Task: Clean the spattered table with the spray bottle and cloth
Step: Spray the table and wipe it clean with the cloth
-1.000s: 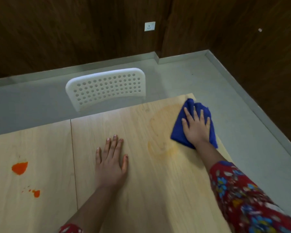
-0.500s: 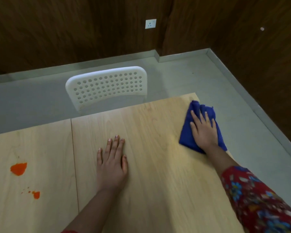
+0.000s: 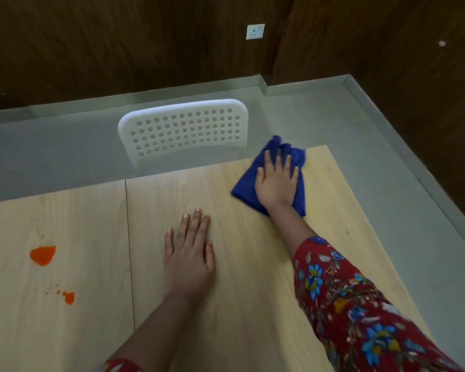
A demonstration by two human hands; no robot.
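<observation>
The right hand [image 3: 275,181] presses flat, fingers spread though blurred, on the blue cloth [image 3: 269,183] near the worktop [image 3: 253,264] far corner; the left hand [image 3: 188,253] rests flat, holding nothing.

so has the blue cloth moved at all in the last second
Yes. The blue cloth under the right hand has slid left, away from the table's far right corner and toward the white chair.
</observation>
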